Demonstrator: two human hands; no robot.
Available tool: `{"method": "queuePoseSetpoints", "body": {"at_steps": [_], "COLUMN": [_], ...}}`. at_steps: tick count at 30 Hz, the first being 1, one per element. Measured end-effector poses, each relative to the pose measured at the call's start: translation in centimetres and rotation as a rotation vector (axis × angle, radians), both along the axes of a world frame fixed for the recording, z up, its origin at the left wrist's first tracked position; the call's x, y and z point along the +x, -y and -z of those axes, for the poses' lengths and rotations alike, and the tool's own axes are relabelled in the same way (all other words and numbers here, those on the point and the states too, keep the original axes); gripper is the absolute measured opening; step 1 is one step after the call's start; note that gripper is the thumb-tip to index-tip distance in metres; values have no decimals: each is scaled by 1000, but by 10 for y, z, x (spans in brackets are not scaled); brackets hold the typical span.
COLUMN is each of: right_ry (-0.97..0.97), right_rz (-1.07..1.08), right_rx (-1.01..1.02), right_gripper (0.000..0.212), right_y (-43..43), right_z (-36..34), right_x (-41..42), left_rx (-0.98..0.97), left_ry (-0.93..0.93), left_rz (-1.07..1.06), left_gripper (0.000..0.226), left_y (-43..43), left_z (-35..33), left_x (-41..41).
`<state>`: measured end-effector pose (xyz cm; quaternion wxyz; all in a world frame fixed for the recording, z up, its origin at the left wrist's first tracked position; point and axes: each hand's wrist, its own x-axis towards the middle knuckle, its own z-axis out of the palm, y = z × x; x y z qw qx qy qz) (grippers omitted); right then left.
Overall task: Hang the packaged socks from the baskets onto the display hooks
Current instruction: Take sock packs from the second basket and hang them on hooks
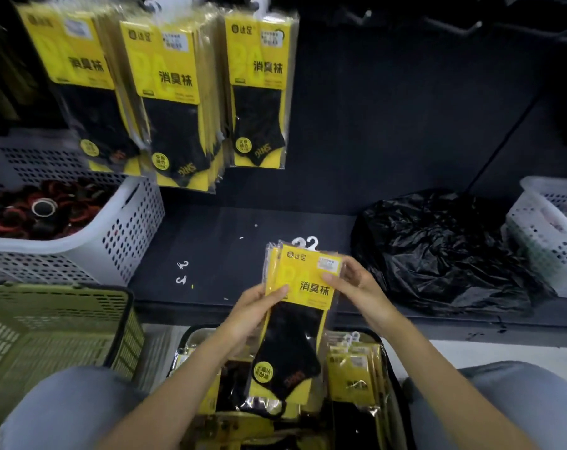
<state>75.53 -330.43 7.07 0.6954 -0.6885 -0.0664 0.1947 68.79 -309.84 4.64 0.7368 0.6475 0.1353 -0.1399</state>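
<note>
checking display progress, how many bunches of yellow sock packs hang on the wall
3 bunches of yellow-and-black plastic-wrapped sock packs: far-left bunch, middle bunch, right bunch. More may hang beyond the frame.

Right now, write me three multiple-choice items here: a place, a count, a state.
1. Where does the crumpled black plastic bag lie?
A. hanging up high
B. on the dark shelf
C. on the person's lap

2. How many bunches of yellow-and-black packaged socks hang on the display?
A. two
B. three
C. five

3. The stack of sock packs before the person is
A. lying on the shelf
B. hanging on a hook
C. gripped from both sides

1 B: it rests there, right of the stack.
2 B: three bunches hang side by side.
3 C: the left hand and right hand each grip a side.
</note>
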Motion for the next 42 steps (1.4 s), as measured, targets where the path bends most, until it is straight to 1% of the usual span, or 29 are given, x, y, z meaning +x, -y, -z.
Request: {"method": "queuePoseSetpoints", "body": {"at_steps": [2,4,7,10,13,15,18,20,24,27,30,33,35,39,42], "right_ry": [89,150,173,191,201,204,249,277,384,440,493,522,508,434,414], "right_rz": [64,94,61,81,115,153,218,249,290,301,269,203,200,270,389], "right_rx": [6,35,109,178,251,285,272,263,230,235,222,173,154,150,70], "right_gripper": [32,31,35,28,28,24,18,18,17,17,17,16,15,18,11], "right_y": [-10,-23,-48,-68,-80,-85,-89,-89,-95,-105,-121,-142,-155,-172,-173], "right_z": [-7,-17,-30,-45,-62,-73,-91,-105,-140,-169,-195,-207,-206,-199,-192], "right_x": [0,0,1,6,15,21,34,46,72,92,109,123,132,154,173], "left_rx": [-7,0,12,25,67,71,84,102,161,216,246,253,278,273,272], "left_ry": [75,131,204,293,363,421,514,568,674,744,774,788,795,787,783], "left_rz": [-88,-155,-252,-329,-358,-366,-420,-478,-579,-650,-703,-734,-740,-742,-735], "left_gripper": [40,38,47,56,44,37,27,25,31,19,10,8,7,9,9], "left_y": [-11,-19,-24,-30,-41,-50,-66,-80,-110,-124,-133,-135,-133,-133,-135], "left_z": [-15,-32,-52,-68,-85,-95,-112,-126,-160,-184,-201,-211,-212,-212,-209], "left_x": [5,10,16,23,29,33,37,40,52,60,66,70,73,76,78]}}
